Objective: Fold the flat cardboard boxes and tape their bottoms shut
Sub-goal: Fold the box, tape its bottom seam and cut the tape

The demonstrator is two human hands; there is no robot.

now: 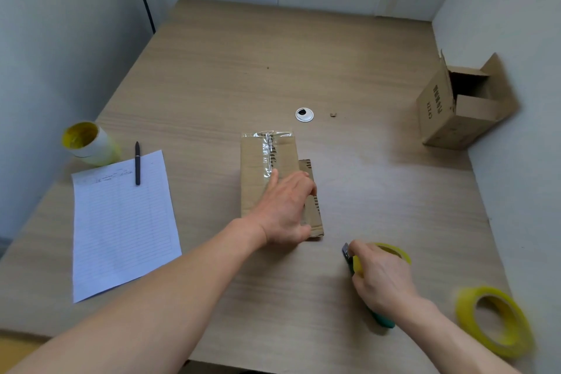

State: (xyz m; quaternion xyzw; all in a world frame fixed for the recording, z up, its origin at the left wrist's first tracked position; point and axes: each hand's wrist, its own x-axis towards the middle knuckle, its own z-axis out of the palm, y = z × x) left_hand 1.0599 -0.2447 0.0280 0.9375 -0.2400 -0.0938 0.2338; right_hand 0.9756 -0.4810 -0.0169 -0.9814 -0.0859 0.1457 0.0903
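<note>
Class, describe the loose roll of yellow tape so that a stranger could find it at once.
Start at the wooden table and go to its near right corner. The roll of yellow tape lies there untouched, right of the right hand. The other yellow rolls are held in a dispenser or stacked at far left.

The left hand [285, 206] hid the near middle of the box [255, 179], so the tape's end there could not be seen. The right hand [383, 276] covered most of the dispenser [381, 320]. The loose roll [493, 320] was blurred. The writing on the sheet [121, 222] was too small to read.
</note>
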